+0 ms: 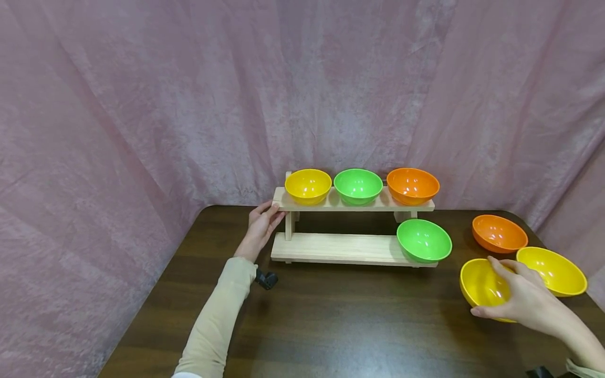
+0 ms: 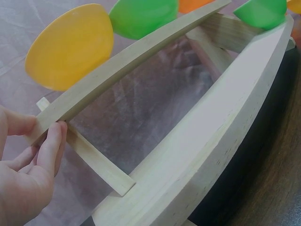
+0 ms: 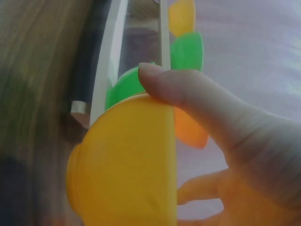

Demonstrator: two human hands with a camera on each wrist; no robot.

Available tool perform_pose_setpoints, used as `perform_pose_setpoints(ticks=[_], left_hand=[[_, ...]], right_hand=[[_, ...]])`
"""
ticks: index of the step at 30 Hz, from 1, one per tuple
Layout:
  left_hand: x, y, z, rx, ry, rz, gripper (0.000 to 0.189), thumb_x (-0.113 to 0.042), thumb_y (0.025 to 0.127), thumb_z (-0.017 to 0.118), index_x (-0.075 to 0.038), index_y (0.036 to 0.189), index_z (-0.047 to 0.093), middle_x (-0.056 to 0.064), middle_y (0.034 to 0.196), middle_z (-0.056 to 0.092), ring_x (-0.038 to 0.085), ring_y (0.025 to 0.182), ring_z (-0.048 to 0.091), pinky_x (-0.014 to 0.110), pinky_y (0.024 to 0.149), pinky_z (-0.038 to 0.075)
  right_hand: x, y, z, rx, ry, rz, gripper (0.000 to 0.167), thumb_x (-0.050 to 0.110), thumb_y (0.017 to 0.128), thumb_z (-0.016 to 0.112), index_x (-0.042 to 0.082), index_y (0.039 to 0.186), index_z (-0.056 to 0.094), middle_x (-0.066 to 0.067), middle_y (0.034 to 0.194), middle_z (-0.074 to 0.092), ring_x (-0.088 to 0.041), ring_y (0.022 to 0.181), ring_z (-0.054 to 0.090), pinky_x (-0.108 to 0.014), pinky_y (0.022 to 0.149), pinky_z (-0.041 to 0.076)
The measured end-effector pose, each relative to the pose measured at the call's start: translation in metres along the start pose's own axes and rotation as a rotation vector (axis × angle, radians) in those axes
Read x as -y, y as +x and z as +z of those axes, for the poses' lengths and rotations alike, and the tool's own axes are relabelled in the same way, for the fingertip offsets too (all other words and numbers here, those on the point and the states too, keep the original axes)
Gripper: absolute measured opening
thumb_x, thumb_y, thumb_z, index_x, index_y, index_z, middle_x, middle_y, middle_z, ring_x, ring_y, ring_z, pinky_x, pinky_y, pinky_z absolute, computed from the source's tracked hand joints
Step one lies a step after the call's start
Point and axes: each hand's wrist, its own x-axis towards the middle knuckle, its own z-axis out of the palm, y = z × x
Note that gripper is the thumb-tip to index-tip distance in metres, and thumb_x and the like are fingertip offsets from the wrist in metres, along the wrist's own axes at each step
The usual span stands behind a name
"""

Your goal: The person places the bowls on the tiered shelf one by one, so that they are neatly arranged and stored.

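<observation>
In the head view my left hand [image 1: 261, 226] grips the left end of the upper board of a two-tier wooden shelf [image 1: 331, 249]. The left wrist view shows the thumb and fingers on opposite sides of that board. My right hand [image 1: 531, 294] holds a yellow bowl [image 1: 479, 283] by its rim, right of the shelf. In the right wrist view the thumb lies over the rim of this yellow bowl [image 3: 129, 165]. A green bowl [image 1: 424, 240] sits at the right end of the lower board. Along the upper board stand a yellow bowl [image 1: 308, 187], a green bowl [image 1: 358, 187] and an orange bowl [image 1: 413, 186].
On the dark wooden table [image 1: 331, 325], an orange bowl [image 1: 499, 234] and another yellow bowl [image 1: 552, 271] stand at the right, close to the right hand. A pink curtain [image 1: 302, 89] hangs behind the table. The shelf stands near the table's back edge.
</observation>
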Motion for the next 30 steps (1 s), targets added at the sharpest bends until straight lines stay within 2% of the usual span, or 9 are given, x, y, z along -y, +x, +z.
perform_pose_setpoints(ticks=[7,14,19,30], left_hand=[[0.001,-0.001,-0.001,0.004,0.002,-0.004,0.047,-0.005,0.1,0.05,0.001,0.145,0.038,0.018,0.133,0.048,0.008,0.087,0.066,0.018,0.088,0.057],[0.001,0.0,0.0,-0.001,0.006,0.0,0.046,-0.005,0.1,0.05,0.001,0.144,0.039,0.017,0.13,0.049,0.008,0.087,0.066,0.017,0.087,0.057],[0.001,0.0,0.001,-0.001,0.006,0.001,0.045,-0.006,0.1,0.05,0.002,0.143,0.04,0.015,0.124,0.051,0.008,0.085,0.066,0.017,0.086,0.058],[0.0,0.001,0.001,-0.011,0.022,0.002,0.043,-0.007,0.1,0.051,0.001,0.142,0.043,0.013,0.119,0.053,0.008,0.084,0.066,0.019,0.09,0.057]], right_hand=[[0.008,0.005,-0.002,-0.036,-0.003,-0.06,0.112,0.043,0.049,0.092,-0.017,0.131,0.046,-0.043,0.12,0.045,-0.059,0.101,0.045,-0.066,0.079,0.04],[0.019,0.015,-0.008,-0.037,0.0,-0.113,0.114,0.045,0.048,0.092,-0.015,0.133,0.046,-0.039,0.124,0.046,-0.054,0.105,0.045,-0.065,0.082,0.04],[0.029,0.021,-0.011,-0.018,0.041,-0.143,0.115,0.044,0.049,0.092,-0.013,0.136,0.044,-0.037,0.127,0.044,-0.053,0.111,0.041,-0.066,0.087,0.037],[0.054,0.036,-0.014,0.031,0.084,-0.146,0.113,0.048,0.053,0.091,-0.012,0.137,0.044,-0.035,0.133,0.039,-0.051,0.117,0.036,-0.072,0.086,0.041]])
